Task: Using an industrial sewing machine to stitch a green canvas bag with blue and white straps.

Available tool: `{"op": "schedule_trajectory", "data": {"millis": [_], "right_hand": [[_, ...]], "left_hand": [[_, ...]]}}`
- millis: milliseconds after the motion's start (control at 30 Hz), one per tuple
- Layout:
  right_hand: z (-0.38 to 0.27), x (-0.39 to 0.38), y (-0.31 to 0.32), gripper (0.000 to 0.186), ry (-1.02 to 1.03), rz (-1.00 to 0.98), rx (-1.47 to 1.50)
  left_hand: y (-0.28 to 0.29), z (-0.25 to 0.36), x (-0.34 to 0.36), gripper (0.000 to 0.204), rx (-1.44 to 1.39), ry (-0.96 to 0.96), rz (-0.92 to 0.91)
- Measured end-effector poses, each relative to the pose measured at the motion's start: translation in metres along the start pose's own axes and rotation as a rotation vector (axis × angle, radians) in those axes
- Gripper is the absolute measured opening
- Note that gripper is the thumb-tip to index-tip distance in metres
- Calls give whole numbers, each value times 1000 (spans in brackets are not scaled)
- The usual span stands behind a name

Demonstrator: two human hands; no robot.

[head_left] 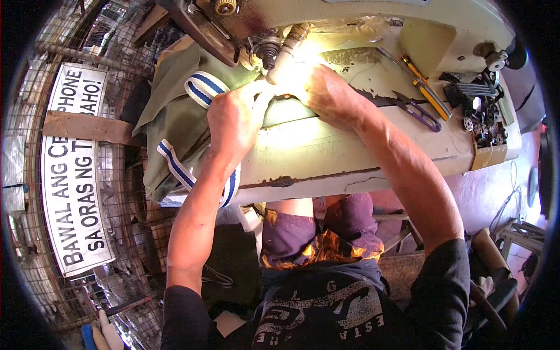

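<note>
Both hands are raised under the head of a sewing machine (420, 11), close to its bright lamp. My left hand (233, 119) is closed beside olive fabric (166, 105) and white straps with blue stripes (204, 87), which hang over the table's left part. My right hand (329, 93) has its fingers curled into the glare. What the fingertips of each hand grip is washed out by the light. A dark threaded fitting (268, 55) sits just above my hands.
Purple-handled scissors (429, 122) and a yellow-handled tool (437, 102) lie right of my hands on the worn table (303, 151). A box of small metal parts (484, 125) sits at the right end. Wire mesh with a white sign (70, 204) stands left.
</note>
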State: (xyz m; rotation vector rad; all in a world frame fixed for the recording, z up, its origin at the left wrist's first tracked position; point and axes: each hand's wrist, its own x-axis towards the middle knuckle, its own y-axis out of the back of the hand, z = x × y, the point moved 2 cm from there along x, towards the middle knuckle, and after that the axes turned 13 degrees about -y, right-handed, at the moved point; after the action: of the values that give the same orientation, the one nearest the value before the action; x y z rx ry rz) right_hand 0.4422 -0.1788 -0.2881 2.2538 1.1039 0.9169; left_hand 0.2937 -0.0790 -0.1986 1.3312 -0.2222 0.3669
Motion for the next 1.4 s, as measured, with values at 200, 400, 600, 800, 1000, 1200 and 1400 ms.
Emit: {"op": "schedule_trajectory", "data": {"millis": [200, 400, 600, 800, 1000, 1200, 1400], "right_hand": [[8, 11, -4, 20, -290, -60, 299], [-5, 6, 14, 22, -188, 123, 424], [-12, 3, 23, 25, -339, 105, 468], [-15, 4, 23, 24, -353, 88, 502], [-19, 3, 27, 24, -316, 97, 415], [-21, 2, 29, 26, -310, 120, 446], [-15, 5, 25, 27, -280, 147, 387]], "left_hand": [[-9, -5, -3, 7, -37, -24, 198], [-18, -10, -3, 11, 210, -175, 290], [-16, -5, -2, 15, 230, -233, 303], [-15, -5, 0, 15, 268, -267, 270], [-16, -6, 0, 16, 316, -327, 274], [-19, -7, 0, 18, 366, -364, 289], [-22, -10, -1, 14, 409, -362, 245]]}}
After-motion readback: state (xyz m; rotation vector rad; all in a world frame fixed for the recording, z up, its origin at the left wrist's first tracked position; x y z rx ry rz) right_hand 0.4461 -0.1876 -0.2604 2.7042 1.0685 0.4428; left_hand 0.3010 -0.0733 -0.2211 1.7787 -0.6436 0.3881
